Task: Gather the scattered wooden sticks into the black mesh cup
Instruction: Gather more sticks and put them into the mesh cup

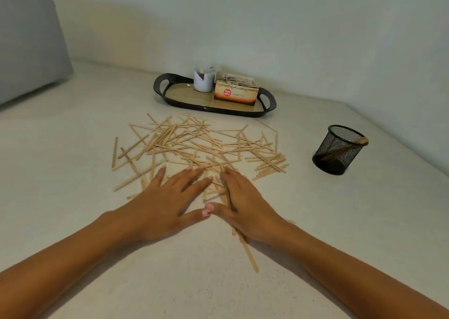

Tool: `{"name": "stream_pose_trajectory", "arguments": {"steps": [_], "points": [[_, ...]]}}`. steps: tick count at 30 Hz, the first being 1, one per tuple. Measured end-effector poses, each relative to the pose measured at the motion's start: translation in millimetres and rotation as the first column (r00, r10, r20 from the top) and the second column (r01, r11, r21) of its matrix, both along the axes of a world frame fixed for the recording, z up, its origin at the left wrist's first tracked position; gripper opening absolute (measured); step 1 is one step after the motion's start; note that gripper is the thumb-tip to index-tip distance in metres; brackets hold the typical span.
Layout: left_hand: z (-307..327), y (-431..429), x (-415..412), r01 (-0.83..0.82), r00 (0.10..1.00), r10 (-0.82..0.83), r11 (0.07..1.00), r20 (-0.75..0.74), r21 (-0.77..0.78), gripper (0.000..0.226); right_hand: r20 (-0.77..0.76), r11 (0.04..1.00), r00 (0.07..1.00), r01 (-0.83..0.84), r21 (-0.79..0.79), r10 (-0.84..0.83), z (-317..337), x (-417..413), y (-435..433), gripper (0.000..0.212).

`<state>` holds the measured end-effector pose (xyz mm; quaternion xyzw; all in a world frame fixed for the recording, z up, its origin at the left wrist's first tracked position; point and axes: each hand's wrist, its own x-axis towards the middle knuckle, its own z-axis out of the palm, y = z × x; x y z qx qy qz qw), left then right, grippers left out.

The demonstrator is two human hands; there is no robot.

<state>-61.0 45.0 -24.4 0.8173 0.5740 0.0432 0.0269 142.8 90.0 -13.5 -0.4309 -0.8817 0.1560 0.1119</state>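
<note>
Several thin wooden sticks (199,146) lie scattered in a loose pile on the pale tabletop. My left hand (167,197) rests flat, palm down, on the pile's near edge with fingers spread. My right hand (245,204) lies flat beside it, fingers together, pressing on some sticks; a few poke out from under its wrist. The two thumbs touch. Neither hand grips anything. The black mesh cup (339,149) stands upright to the right, apart from the pile, with a few sticks leaning inside it.
A dark oval tray (184,102) with handles sits behind the pile, holding a white cup (204,81) and a tea box (235,95). A white wall runs behind. A grey cushion (29,39) is at the far left.
</note>
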Motion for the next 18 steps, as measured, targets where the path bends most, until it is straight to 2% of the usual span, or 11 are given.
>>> {"name": "stream_pose_trajectory", "arguments": {"steps": [3, 5, 7, 10, 14, 18], "points": [[1, 13, -9, -0.045, 0.999, 0.045, 0.998, 0.005, 0.035, 0.077, -0.077, 0.998, 0.996, -0.049, 0.041, 0.053, 3, -13, 8, 0.074], [5, 23, -17, -0.084, 0.996, 0.085, 0.994, -0.019, 0.067, 0.082, -0.085, 0.992, 0.995, -0.042, 0.12, 0.053, 6, -16, 21, 0.069], [9, 31, -27, -0.109, 0.994, 0.109, 0.989, 0.002, 0.1, 0.088, -0.109, 0.981, 0.994, 0.011, 0.195, 0.01, 9, -14, 36, 0.067], [13, 37, -45, -0.187, 0.98, 0.174, 0.969, 0.095, 0.158, 0.099, -0.174, 0.973, 0.979, 0.14, 0.183, -0.108, 13, -3, 60, 0.075], [13, 49, -65, -0.349, 0.936, 0.339, 0.927, 0.093, 0.135, 0.111, -0.064, 0.934, 0.936, 0.351, 0.067, -0.347, 18, 20, 99, 0.102], [14, 61, -73, -0.421, 0.906, 0.415, 0.901, 0.081, 0.105, 0.123, 0.142, 0.886, 0.878, 0.463, -0.014, -0.457, 25, 35, 134, 0.119]]}}
